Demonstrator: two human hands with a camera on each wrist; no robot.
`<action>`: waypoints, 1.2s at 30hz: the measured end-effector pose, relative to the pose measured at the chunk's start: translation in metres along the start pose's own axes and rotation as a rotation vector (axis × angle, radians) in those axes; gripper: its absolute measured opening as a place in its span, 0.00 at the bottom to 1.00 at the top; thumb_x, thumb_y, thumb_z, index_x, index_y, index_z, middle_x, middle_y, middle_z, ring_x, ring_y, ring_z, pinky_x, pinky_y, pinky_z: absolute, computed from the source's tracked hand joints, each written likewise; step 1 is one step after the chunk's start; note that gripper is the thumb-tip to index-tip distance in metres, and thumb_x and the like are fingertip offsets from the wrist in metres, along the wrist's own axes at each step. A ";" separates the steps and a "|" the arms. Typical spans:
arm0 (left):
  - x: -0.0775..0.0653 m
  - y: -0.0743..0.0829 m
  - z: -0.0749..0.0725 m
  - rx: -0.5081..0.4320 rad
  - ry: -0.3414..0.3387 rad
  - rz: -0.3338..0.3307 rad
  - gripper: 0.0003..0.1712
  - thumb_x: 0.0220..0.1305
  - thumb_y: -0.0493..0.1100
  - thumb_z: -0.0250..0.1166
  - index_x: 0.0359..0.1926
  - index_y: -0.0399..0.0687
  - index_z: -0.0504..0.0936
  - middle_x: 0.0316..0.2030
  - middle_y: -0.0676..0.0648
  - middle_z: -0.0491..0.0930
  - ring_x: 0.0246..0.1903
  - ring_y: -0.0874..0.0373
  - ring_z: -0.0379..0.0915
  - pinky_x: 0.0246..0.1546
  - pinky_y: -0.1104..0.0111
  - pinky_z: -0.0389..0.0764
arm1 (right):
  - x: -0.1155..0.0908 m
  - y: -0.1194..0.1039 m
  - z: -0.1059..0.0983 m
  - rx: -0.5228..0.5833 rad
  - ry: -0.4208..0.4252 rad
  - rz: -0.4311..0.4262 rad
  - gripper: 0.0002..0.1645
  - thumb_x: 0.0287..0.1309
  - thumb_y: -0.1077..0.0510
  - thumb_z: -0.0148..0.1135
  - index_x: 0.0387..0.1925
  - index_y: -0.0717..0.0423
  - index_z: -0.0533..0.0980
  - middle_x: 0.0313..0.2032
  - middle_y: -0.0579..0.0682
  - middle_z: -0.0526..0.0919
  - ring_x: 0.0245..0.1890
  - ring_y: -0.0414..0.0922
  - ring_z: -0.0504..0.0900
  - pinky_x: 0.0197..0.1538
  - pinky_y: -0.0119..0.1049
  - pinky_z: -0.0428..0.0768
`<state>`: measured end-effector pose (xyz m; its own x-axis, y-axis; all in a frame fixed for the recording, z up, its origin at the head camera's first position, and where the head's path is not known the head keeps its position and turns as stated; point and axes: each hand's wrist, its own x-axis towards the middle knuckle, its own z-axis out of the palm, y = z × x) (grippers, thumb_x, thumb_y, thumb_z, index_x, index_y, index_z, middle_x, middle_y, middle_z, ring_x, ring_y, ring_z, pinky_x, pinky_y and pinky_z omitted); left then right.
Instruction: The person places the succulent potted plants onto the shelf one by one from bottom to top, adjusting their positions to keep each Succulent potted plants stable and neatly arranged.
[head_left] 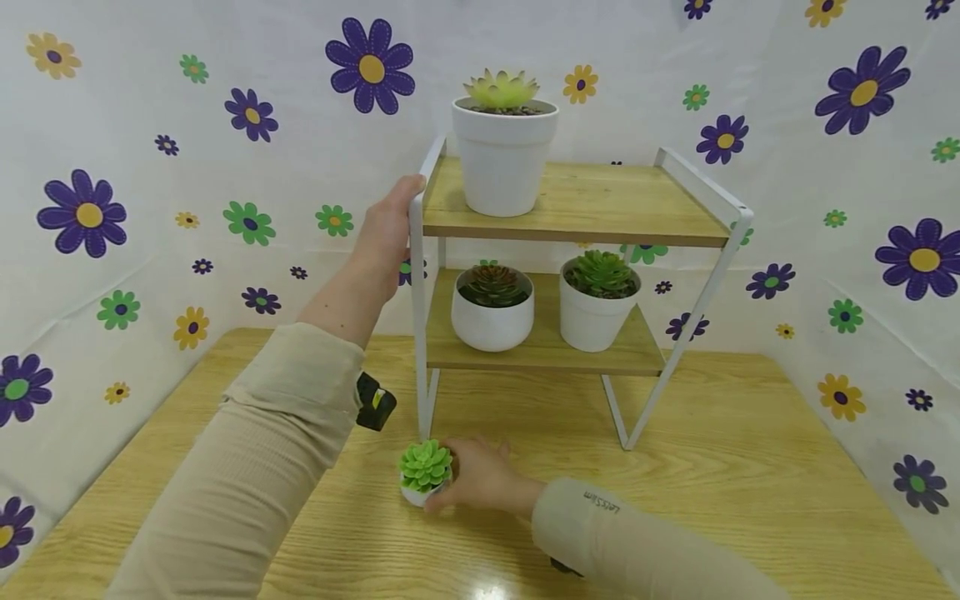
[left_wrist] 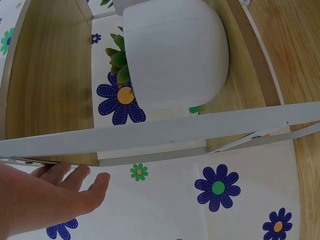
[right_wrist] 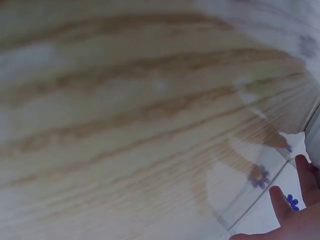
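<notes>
At the left side of a two-tier shelf rack [head_left: 577, 227], my left hand [head_left: 390, 225] grips the upper part of the white metal frame [left_wrist: 165, 137]. In the left wrist view, fingers [left_wrist: 75, 177] lie against the frame's outer side. Low in front, my right hand [head_left: 483, 477] holds a small potted succulent [head_left: 425, 467] with bright green leaves and a white pot. The thumb is at the pot's front, and the far fingers are partly hidden. This pot is at the table, close by the rack's front left foot.
A large white pot with a yellow-green succulent [head_left: 504, 154] stands on the upper shelf. On the lower shelf are a round pot with a dark reddish succulent [head_left: 492, 321] and a pot with a green one [head_left: 597, 312]. Flower-printed cloth [head_left: 300, 150] surrounds the wooden table [head_left: 720, 467].
</notes>
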<state>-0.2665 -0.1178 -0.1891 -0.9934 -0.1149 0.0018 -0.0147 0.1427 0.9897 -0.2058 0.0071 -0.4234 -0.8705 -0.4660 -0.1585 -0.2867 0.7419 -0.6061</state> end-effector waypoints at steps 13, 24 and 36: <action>-0.001 0.001 0.002 0.000 -0.008 0.013 0.33 0.65 0.65 0.40 0.67 0.59 0.60 0.69 0.53 0.56 0.67 0.47 0.54 0.68 0.51 0.54 | -0.017 0.010 -0.024 -0.018 0.039 -0.100 0.47 0.36 0.41 0.75 0.59 0.56 0.71 0.54 0.53 0.79 0.55 0.54 0.75 0.61 0.74 0.47; -0.001 0.003 0.001 -0.005 -0.003 -0.004 0.34 0.65 0.65 0.41 0.67 0.59 0.60 0.70 0.53 0.55 0.67 0.46 0.54 0.69 0.51 0.53 | -0.045 0.026 -0.054 -0.001 0.058 -0.113 0.47 0.35 0.46 0.77 0.57 0.61 0.71 0.55 0.56 0.78 0.56 0.57 0.73 0.59 0.76 0.43; 0.001 0.001 0.001 -0.003 0.003 0.002 0.34 0.65 0.65 0.41 0.67 0.58 0.60 0.69 0.53 0.56 0.68 0.47 0.53 0.69 0.51 0.53 | -0.067 0.042 -0.089 -0.007 0.135 -0.134 0.43 0.34 0.46 0.77 0.54 0.60 0.73 0.52 0.55 0.80 0.54 0.56 0.76 0.59 0.72 0.51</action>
<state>-0.2678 -0.1172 -0.1883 -0.9931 -0.1174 0.0038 -0.0127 0.1399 0.9901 -0.1952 0.1122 -0.3690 -0.8700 -0.4921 0.0290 -0.4055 0.6811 -0.6096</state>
